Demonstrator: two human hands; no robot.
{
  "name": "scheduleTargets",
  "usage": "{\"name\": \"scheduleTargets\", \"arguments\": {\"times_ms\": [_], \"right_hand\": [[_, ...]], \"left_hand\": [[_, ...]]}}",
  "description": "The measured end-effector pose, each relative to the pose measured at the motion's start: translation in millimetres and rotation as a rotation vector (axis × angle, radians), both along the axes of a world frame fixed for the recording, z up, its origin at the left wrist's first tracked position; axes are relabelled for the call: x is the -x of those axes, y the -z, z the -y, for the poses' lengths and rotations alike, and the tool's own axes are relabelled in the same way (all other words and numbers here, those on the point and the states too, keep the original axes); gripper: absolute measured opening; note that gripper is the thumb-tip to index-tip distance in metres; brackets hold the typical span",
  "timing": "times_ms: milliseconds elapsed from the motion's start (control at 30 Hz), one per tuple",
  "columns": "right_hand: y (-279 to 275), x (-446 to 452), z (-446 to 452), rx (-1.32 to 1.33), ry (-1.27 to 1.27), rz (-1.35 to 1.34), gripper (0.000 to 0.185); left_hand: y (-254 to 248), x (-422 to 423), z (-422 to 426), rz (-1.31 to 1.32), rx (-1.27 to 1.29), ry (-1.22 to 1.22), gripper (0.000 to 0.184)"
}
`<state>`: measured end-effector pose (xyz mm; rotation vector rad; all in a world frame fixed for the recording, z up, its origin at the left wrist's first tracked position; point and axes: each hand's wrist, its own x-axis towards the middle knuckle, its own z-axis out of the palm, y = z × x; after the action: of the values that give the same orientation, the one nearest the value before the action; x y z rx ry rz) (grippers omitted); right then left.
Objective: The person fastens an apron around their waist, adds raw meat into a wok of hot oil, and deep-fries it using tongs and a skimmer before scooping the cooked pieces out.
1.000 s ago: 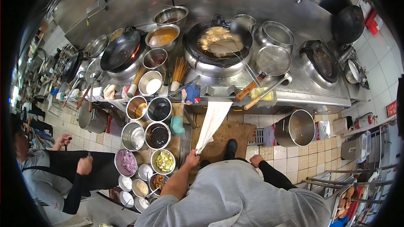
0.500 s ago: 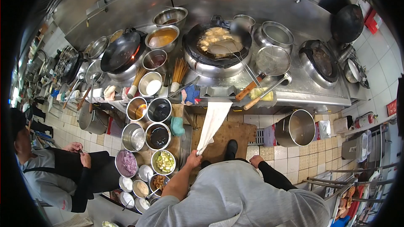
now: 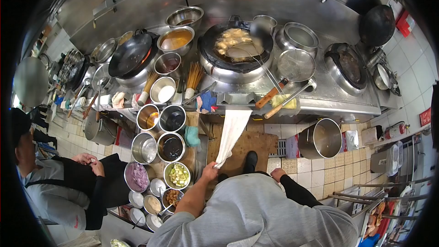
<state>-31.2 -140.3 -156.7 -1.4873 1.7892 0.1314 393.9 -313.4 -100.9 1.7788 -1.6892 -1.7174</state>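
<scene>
My left hand [image 3: 210, 172] is closed around the lower end of a white cloth [image 3: 231, 132], which stretches up to the front edge of the stove. My right hand [image 3: 277, 174] is beside my hip with its fingers curled, and I see nothing in it. In front of me, a wok [image 3: 217, 59] of hot oil holds golden frying pieces [image 3: 233, 37]. A wire-handled strainer [image 3: 244, 51] lies in the oil, its wooden handle [image 3: 269, 97] resting over the stove's front edge. Right of that, a round mesh skimmer [image 3: 296, 65] and a ladle [image 3: 292, 98] sit side by side.
Metal pots of sauces and ingredients, including chopped onion [image 3: 136, 176] and diced green vegetable [image 3: 178, 174], stand at my left. Beyond them is a co-worker [image 3: 59, 187], hands together. A second wok [image 3: 132, 57] is at left, and a tall stockpot [image 3: 320, 139] stands on the floor at right.
My hands and the cloth stay nearly still. The frying pieces have shifted slightly in the oil. The co-worker's hands have moved a little, and another blurred head appears at far left.
</scene>
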Motion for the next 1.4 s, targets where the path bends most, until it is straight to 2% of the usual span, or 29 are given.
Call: {"name": "scheduleTargets", "arguments": {"times_ms": [167,267,367,467,567,767,867,900,967,1000,1067,1100,1167,1200,1267,1300,1333,1367,1400], "right_hand": [[-6,-2,4,-0.04,-0.057,-0.054,0.018],[-6,-2,1,-0.052,0.08,0.006,0.018],[-10,-4,4,-0.077,0.078,-0.001,0.019],[-31,-3,8,0.111,-0.387,-0.175,0.023],[-28,-7,12,-0.013,-0.453,-0.276,0.024],[-11,-1,5,0.029,-0.364,-0.212,0.019],[13,1,1,-0.071,0.011,-0.033,0.021],[15,2,0,-0.044,-0.048,-0.077,0.021],[-9,-4,4,0.01,-0.16,-0.169,0.022],[-30,-8,7,-0.047,-0.078,-0.139,0.023],[-67,-14,8,-0.168,0.092,-0.076,0.026],[-62,-12,2,-0.101,0.166,-0.067,0.028],[-20,6,-19,0.036,0.31,-0.054,0.033],[-29,10,-18,0.047,0.354,-0.129,0.031],[-27,24,-29,-0.057,0.27,-0.143,0.024],[-24,34,-29,-0.101,0.225,-0.149,0.02],[-9,46,-42,0.131,-0.22,-0.255,0.02],[-13,48,-40,0.032,-0.212,-0.187,0.021],[-5,55,-46,0.09,-0.327,-0.145,0.022]], "left_hand": [[-11,4,10,-0.145,-0.213,-0.135,0.016],[-9,3,19,-0.067,-0.169,-0.013,0.016],[-5,2,22,-0.093,-0.194,0.005,0.018],[-5,2,20,-0.122,-0.195,-0.015,0.017],[-10,0,12,-0.136,-0.272,-0.072,0.017],[-5,-8,-6,-0.247,-0.301,-0.189,0.021],[-5,-10,-4,-0.131,-0.205,-0.087,0.025],[-5,-9,-3,-0.075,-0.145,-0.039,0.027],[-11,-5,1,0.035,-0.027,0.064,0.031],[-16,0,2,0.071,0.132,0.147,0.032],[-58,21,3,0.138,0.444,0.316,0.035],[-69,33,6,0.085,0.548,0.396,0.034],[-85,61,17,-0.029,0.757,0.549,0.033],[-95,78,23,-0.084,0.843,0.569,0.033],[-110,115,33,-0.19,1.017,0.596,0.031],[-108,133,37,-0.161,0.88,0.605,0.03],[-104,153,42,-0.132,0.745,0.61,0.029],[-101,172,47,-0.103,0.611,0.61,0.027],[-107,190,54,-0.045,0.486,0.592,0.024]]}}
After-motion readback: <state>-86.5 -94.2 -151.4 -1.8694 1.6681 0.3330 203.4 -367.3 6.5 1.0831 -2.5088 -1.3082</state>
